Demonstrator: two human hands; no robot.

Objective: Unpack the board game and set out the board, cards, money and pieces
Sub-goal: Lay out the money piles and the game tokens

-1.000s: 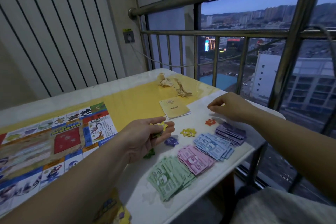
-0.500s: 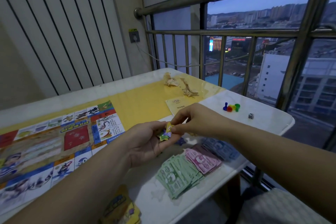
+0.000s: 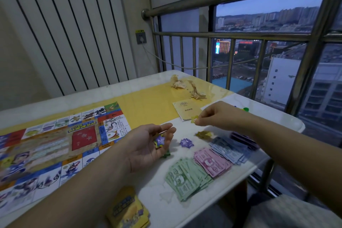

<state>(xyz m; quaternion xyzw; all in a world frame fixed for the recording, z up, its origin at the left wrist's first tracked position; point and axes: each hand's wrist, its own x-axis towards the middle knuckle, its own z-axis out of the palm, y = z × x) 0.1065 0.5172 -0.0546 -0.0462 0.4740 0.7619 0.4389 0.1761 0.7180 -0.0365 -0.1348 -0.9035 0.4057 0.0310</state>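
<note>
L hand [image 3: 146, 151] cupping stars [image 3: 159, 140], R hand [image 3: 218, 116] pinching yellow star [image 3: 194, 119], booklet [image 3: 186, 110], money [image 3: 212, 163] beside

The left hand [image 3: 148, 146] lay palm up, fingers loosely cupped round a few star tokens [image 3: 159, 140], its bare forearm reaching in from the lower left. The right arm stretched in from the right, and the right hand [image 3: 216, 116] pinched a yellow star token [image 3: 194, 119] between thumb and fingertips.

Board [image 3: 83, 138] partly off-frame, left
</note>
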